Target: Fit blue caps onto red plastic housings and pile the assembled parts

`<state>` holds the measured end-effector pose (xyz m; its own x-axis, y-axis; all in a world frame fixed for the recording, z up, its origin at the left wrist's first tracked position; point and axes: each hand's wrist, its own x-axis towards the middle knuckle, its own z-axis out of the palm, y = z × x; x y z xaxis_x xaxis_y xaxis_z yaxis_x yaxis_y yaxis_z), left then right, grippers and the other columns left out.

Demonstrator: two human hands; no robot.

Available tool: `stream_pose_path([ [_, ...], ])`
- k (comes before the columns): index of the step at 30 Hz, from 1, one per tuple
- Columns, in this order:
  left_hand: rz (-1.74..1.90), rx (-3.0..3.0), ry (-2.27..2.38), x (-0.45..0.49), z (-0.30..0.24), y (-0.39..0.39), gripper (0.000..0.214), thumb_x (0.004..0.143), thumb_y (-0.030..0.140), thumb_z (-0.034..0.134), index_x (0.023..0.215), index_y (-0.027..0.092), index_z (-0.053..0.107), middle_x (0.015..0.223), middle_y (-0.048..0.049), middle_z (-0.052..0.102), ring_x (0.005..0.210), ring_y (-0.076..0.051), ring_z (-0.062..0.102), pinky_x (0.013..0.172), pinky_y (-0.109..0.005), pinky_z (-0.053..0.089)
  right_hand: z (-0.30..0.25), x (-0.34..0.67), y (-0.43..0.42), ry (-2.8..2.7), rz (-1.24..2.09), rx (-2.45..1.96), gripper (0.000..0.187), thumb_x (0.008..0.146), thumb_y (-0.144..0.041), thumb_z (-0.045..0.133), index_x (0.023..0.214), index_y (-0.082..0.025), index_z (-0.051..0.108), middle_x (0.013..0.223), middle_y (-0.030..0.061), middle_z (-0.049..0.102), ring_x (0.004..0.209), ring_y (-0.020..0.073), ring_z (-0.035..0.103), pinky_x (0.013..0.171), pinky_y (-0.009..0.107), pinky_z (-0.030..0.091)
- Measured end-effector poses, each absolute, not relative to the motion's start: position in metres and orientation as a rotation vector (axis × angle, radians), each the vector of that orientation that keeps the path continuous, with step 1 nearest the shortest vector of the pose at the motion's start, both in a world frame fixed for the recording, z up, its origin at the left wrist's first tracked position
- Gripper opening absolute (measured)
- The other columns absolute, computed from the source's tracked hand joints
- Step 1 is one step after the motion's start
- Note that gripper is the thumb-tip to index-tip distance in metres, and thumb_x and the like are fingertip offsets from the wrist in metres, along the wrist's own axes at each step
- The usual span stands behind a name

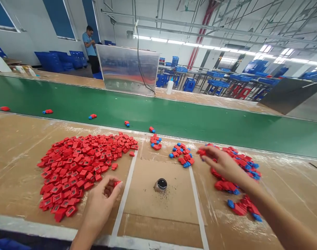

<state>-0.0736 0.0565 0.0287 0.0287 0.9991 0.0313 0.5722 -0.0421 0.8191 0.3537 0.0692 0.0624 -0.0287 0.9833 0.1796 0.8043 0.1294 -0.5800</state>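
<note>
A big heap of small red plastic parts covers the cardboard bench top on the left. My left hand rests at the heap's near right edge, fingers pinched on one red part. My right hand reaches over a pile of red-and-blue assembled pieces on the right, its fingers closed on a red piece. Two smaller clusters of red-and-blue pieces lie between the piles near the belt. A small round metal fixture sits in the taped square in the middle.
A green conveyor belt runs behind the bench, carrying single red-and-blue pieces. A shiny metal panel and a white bottle stand beyond it. A person in a blue shirt stands far back by blue crates.
</note>
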Motion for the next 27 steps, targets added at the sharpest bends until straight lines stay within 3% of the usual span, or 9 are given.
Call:
stream_pose_path([
  [8, 0.894, 1.11, 1.161, -0.044, 0.014, 0.03, 0.035, 0.076, 0.038, 0.073, 0.067, 0.02, 0.044, 0.077, 0.0004, 0.067, 0.074, -0.014, 0.06, 0.069, -0.022, 0.046, 0.042, 0.25, 0.002, -2.065, 0.522, -1.467, 0.029, 0.096, -0.025, 0.05, 0.124, -0.021, 0.057, 0.104, 0.0079, 0.066, 0.091, 0.0193, 0.064, 0.082, 0.035, 0.052],
  [11, 0.863, 0.976, 1.005, -0.037, 0.01, 0.024, 0.029, 0.075, 0.034, 0.076, 0.092, 0.022, 0.056, 0.089, -0.0015, 0.072, 0.087, -0.016, 0.064, 0.081, -0.026, 0.05, 0.034, 0.241, 0.006, -2.046, 0.455, -1.468, 0.025, 0.094, -0.025, 0.055, 0.118, -0.019, 0.058, 0.101, 0.0073, 0.068, 0.086, 0.0195, 0.065, 0.078, 0.034, 0.053],
  [13, 0.855, 0.954, 0.951, -0.033, 0.008, 0.021, 0.045, 0.077, 0.034, 0.075, 0.115, 0.022, 0.057, 0.099, -0.0048, 0.073, 0.1, -0.018, 0.065, 0.09, -0.03, 0.049, 0.033, 0.239, 0.01, -2.067, 0.413, -1.455, 0.021, 0.094, -0.023, 0.056, 0.114, -0.019, 0.06, 0.099, 0.0068, 0.068, 0.087, 0.0199, 0.065, 0.078, 0.034, 0.053],
  [16, 0.829, 0.995, 0.925, -0.027, 0.005, 0.018, 0.044, 0.08, 0.037, 0.072, 0.117, 0.016, 0.061, 0.104, -0.0095, 0.072, 0.102, -0.02, 0.065, 0.092, -0.03, 0.049, 0.035, 0.236, 0.013, -2.114, 0.365, -1.416, 0.018, 0.094, -0.022, 0.055, 0.111, -0.019, 0.06, 0.099, 0.0069, 0.068, 0.089, 0.0201, 0.066, 0.077, 0.033, 0.053],
  [23, 0.768, 0.939, 0.819, -0.011, -0.003, 0.01, 0.027, 0.078, 0.032, 0.075, 0.095, 0.017, 0.06, 0.083, -0.0036, 0.073, 0.075, -0.014, 0.068, 0.071, -0.023, 0.052, 0.033, 0.232, 0.015, -2.182, 0.318, -1.358, 0.017, 0.095, -0.021, 0.052, 0.11, -0.019, 0.061, 0.098, 0.0071, 0.068, 0.087, 0.0194, 0.067, 0.075, 0.031, 0.053],
  [27, 0.778, 1.008, 0.846, -0.003, -0.01, 0.007, 0.027, 0.076, 0.031, 0.076, 0.092, 0.016, 0.061, 0.061, 0.0058, 0.058, 0.052, -0.007, 0.053, 0.048, -0.016, 0.043, 0.034, 0.231, 0.016, -2.219, 0.291, -1.353, 0.017, 0.096, -0.021, 0.051, 0.11, -0.019, 0.061, 0.099, 0.0077, 0.068, 0.088, 0.02, 0.067, 0.075, 0.032, 0.054],
])
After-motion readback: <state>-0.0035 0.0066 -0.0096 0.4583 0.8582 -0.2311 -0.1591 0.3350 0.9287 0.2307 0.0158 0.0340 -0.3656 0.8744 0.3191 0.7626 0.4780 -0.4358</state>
